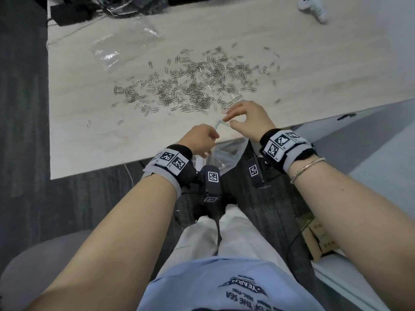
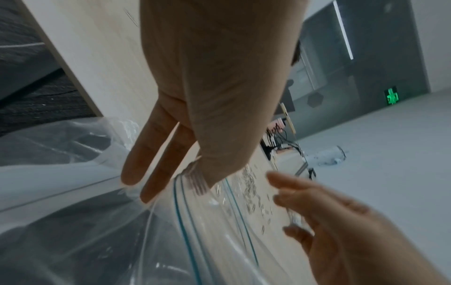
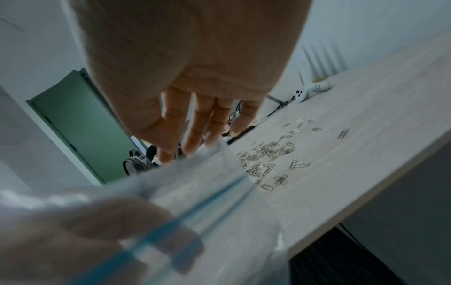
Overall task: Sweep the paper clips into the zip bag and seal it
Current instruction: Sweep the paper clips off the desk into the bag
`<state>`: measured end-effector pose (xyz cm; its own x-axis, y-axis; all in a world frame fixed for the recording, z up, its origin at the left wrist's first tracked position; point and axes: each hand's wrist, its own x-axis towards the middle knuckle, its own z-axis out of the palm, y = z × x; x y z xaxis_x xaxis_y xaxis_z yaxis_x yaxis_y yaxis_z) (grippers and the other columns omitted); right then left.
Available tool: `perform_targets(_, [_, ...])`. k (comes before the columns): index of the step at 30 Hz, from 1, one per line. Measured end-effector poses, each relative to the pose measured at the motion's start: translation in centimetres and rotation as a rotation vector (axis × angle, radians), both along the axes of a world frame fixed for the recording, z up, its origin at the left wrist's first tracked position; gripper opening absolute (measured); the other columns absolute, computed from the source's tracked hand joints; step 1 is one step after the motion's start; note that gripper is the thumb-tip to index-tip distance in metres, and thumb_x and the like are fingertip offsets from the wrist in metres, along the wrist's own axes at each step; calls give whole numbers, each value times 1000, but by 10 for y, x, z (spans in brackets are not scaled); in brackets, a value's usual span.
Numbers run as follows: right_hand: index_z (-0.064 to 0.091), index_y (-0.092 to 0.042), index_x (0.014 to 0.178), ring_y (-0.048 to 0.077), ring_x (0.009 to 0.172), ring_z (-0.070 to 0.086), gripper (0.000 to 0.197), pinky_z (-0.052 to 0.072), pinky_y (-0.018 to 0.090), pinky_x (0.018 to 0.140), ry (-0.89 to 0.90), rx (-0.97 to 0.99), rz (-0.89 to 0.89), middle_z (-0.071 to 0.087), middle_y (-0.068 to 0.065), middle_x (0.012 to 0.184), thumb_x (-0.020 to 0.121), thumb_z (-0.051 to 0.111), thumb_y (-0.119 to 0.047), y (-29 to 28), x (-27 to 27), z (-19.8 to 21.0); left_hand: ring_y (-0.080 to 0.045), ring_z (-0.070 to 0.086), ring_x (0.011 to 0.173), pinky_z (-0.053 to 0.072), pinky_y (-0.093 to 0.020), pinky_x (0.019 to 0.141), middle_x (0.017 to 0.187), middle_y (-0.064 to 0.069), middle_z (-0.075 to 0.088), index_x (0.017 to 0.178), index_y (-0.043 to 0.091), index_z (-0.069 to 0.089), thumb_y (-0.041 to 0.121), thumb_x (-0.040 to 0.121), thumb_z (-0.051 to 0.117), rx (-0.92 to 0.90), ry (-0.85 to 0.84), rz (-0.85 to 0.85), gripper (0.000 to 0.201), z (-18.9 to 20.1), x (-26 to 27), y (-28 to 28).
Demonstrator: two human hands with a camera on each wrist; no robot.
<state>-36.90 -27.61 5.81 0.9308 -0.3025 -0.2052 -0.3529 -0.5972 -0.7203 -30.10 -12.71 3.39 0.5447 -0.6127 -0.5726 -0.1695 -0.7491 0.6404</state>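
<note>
Several silver paper clips (image 1: 197, 86) lie scattered across the middle of the pale wooden table (image 1: 89, 142). A clear zip bag (image 1: 224, 153) with a blue-green zip line hangs at the table's near edge, its mouth raised just above the tabletop. My left hand (image 1: 214, 136) pinches the left side of the rim. My right hand (image 1: 228, 121) pinches the right side between thumb and index finger. In the left wrist view the bag (image 2: 207, 241) spreads below my fingers (image 2: 136, 165), with clips (image 2: 251, 190) behind it. The right wrist view shows the bag (image 3: 207, 192) and clips (image 3: 266, 154) close by.
A second clear plastic bag (image 1: 125, 46) lies at the table's back left. Cables and a black box (image 1: 71, 12) sit at the far left edge, a white controller (image 1: 314, 7) at the far right. A cardboard box (image 1: 318, 241) stands on the floor.
</note>
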Motion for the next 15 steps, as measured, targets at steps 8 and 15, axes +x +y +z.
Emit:
perform_targets(8, [72, -12, 87, 22, 95, 63, 27, 48, 29, 88, 399, 7, 75, 67, 4, 96, 84, 47, -1, -12, -39, -13, -28, 62, 96, 53, -32, 75, 122, -6, 57, 116, 11, 60, -9, 78, 46, -117, -75, -156, 45, -13, -23, -41])
perform_targets(15, [47, -9, 133, 30, 117, 52, 43, 42, 34, 98, 705, -76, 168, 54, 13, 131, 91, 40, -3, -37, -83, -25, -22, 57, 106, 40, -23, 84, 121, -4, 60, 117, 13, 62, -1, 81, 55, -200, -107, -315, 39, -10, -53, -87])
